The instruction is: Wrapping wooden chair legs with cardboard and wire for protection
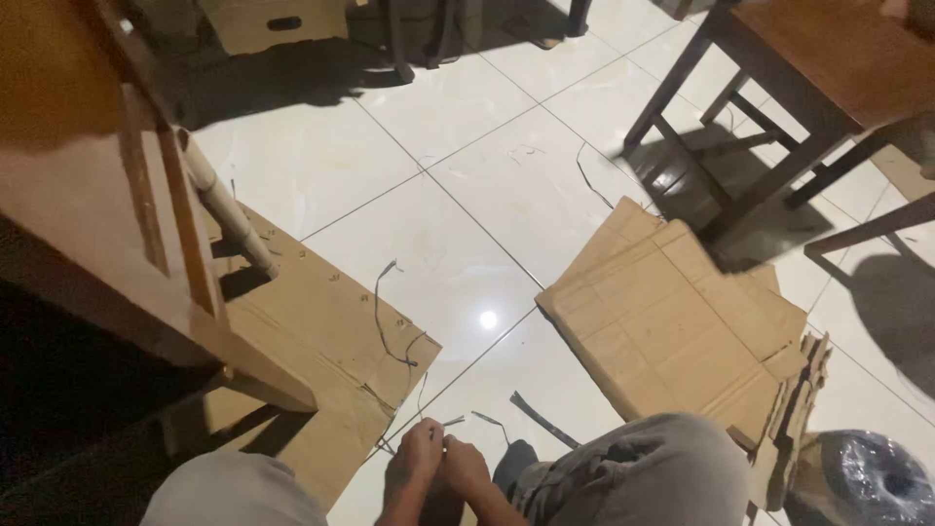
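**Hands meet over a thin strip, cardboard on both sides**

The person sits low over a glossy floor of pale square tiles, knees in grey cloth at the bottom edge. The left hand and the right hand are pressed together between the knees, fingers curled inward. They seem to pinch a thin grey strip that pokes out just above the knuckles, though the hold itself is too small and shadowed to tell for sure.

More dark slivers lie close by on the tile: a flat, stiff one angled to the right of the hands, and a long wiry strand curling over the edge of the left cardboard.

That flattened brown cardboard lies under a wooden furniture frame, matte and creased, with a pale round leg resting on it. To the right lies a stack of folded cardboard sheets, scored in a grid of fold lines, its edges ragged and layered.

A dark wooden table stands top right. A cardboard box with an oval hand slot sits at the top. A shiny, crinkled roll of black plastic lies in the bottom right corner.
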